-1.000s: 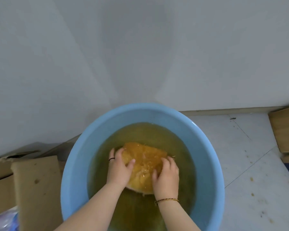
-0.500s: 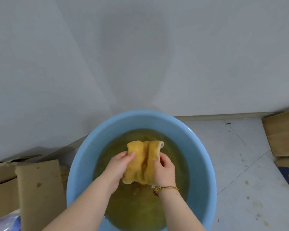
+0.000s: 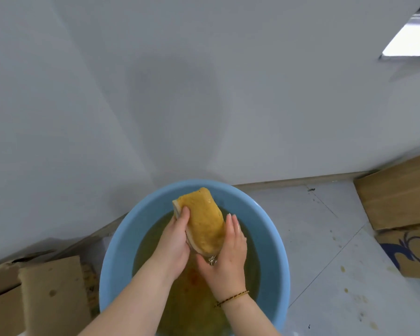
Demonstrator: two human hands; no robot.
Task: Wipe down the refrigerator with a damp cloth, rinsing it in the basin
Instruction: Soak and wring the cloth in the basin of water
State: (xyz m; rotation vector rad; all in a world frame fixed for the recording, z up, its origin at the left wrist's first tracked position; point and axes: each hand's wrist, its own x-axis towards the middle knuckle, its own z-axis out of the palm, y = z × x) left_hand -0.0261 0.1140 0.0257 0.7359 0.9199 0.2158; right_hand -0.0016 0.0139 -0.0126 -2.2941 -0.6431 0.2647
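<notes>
Lifted, folded spongy cloth (image 3: 205, 223) drips over round basin (image 3: 121, 241).

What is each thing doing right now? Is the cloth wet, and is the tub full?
cloth: folded, wet, held above the water, dripping.
basin: upright on the floor, partly filled.
water: murky yellow.
left hand: grips the cloth's left edge.
right hand: straight fingers press the cloth's right side.
cardboard boxes: lying on the floor.

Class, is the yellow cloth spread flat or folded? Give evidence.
Folded: the cloth is a thick bundle, layered edges showing, gripped by the left hand, right hand against it.
</notes>
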